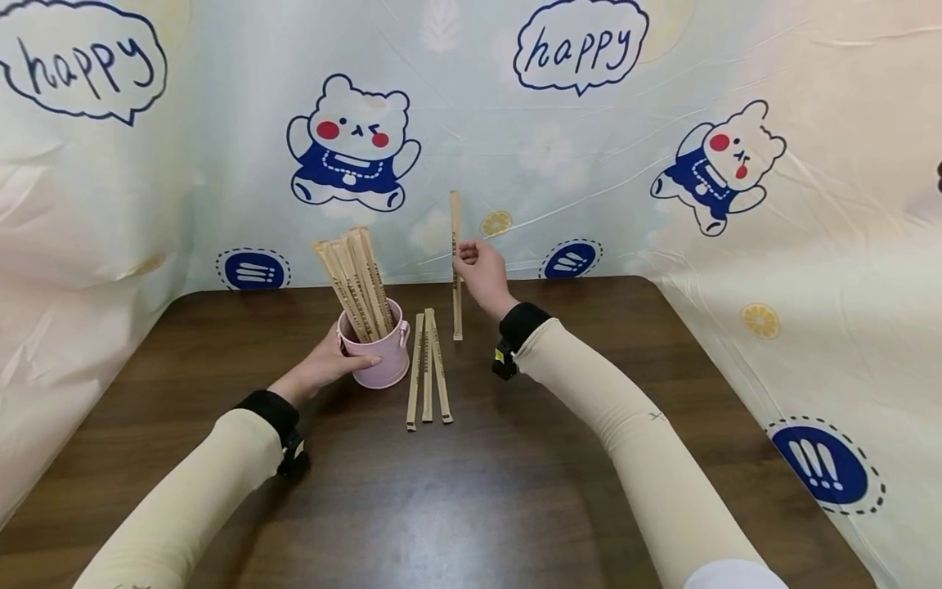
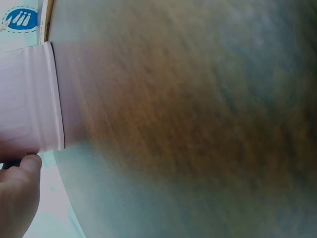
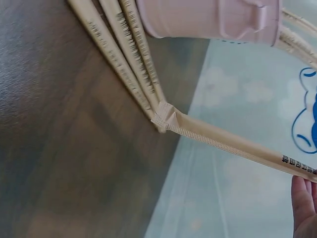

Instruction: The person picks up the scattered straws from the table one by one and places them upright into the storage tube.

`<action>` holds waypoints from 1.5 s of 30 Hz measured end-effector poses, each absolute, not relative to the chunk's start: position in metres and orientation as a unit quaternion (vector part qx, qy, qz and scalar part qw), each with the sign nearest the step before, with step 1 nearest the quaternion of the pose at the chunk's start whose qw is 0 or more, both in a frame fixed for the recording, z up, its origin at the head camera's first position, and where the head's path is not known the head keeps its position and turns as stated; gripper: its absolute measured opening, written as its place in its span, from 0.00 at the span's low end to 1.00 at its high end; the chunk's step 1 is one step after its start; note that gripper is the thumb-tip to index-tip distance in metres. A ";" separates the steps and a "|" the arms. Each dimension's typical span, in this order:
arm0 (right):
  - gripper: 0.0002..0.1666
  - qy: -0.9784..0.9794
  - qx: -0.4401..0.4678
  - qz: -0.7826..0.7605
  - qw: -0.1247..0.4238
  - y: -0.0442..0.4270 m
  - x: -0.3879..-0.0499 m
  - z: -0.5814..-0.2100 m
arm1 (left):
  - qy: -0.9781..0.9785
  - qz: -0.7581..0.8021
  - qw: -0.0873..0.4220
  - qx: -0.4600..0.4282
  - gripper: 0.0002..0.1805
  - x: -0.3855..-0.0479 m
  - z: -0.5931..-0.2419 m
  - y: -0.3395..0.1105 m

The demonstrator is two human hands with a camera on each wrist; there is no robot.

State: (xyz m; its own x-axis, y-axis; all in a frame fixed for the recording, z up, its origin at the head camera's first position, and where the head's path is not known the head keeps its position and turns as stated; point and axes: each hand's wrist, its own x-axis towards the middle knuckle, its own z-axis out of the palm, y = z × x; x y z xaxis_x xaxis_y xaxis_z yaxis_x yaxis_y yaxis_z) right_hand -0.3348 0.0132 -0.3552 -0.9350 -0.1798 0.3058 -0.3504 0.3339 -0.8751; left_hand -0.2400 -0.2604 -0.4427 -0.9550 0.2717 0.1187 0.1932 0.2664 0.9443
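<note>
A small pink bucket (image 1: 383, 364) stands on the table, with several long, slim, paper-wrapped sticks (image 1: 356, 282) leaning in it. My left hand (image 1: 324, 364) grips the bucket from its left side, thumb across the front; its other fingers are mostly hidden behind. Pinched in the fingers of my right hand (image 1: 486, 274) is one paper-wrapped stick (image 1: 456, 307), held upright to the right of the bucket. The right wrist view shows this stick's crimped lower end (image 3: 166, 116). Three more wrapped sticks (image 1: 427, 368) lie side by side on the table between bucket and right hand. Printed wrappers hide the contents.
The dark wooden table (image 1: 456, 507) ends at a back edge just behind the bucket. A pale cloth (image 1: 471, 123) printed with cartoon bears hangs behind it and along both sides.
</note>
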 end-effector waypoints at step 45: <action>0.18 -0.778 0.291 0.556 0.041 -0.061 -0.292 -0.325 | 0.798 0.588 0.053 0.125 0.55 -0.237 -0.440 -0.260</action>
